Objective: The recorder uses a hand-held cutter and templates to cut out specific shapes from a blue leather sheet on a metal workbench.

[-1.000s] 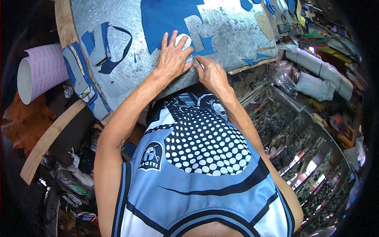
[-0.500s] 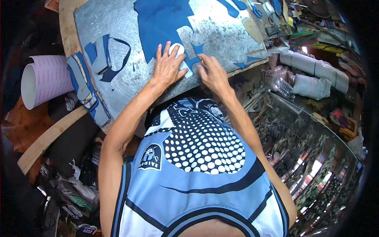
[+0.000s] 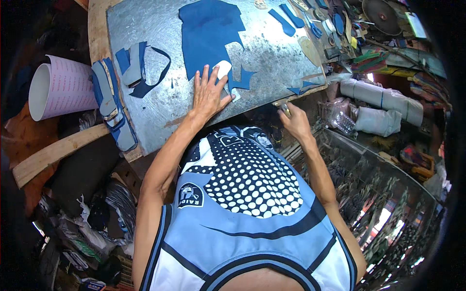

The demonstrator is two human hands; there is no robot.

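My left hand (image 3: 208, 97) lies flat with fingers stretched, pressing down on a white rounded template (image 3: 224, 68) and the lower corner of a large blue sheet (image 3: 206, 36). Part of the template is hidden under the fingers. Just right of it sits a jagged blue offcut (image 3: 246, 80). Off the near edge of the worktop, to the right, my right hand (image 3: 298, 122) is closed around a small slim tool (image 3: 286, 111) with a yellowish part; its exact kind is hard to make out.
The worktop is a scuffed metal sheet (image 3: 150, 109) on a wooden board. Cut blue strips (image 3: 133, 72) lie at left, beside stacked blue-grey pieces (image 3: 109, 102). Small blue scraps (image 3: 294, 90) sit near the right edge. A white roll (image 3: 60, 89) stands left; wrapped bundles (image 3: 383, 94) lie right.
My right hand has drawn back from beside the template, moving right and off the worktop's near edge with the tool. My left hand stays on the template. The whole view has shifted slightly.
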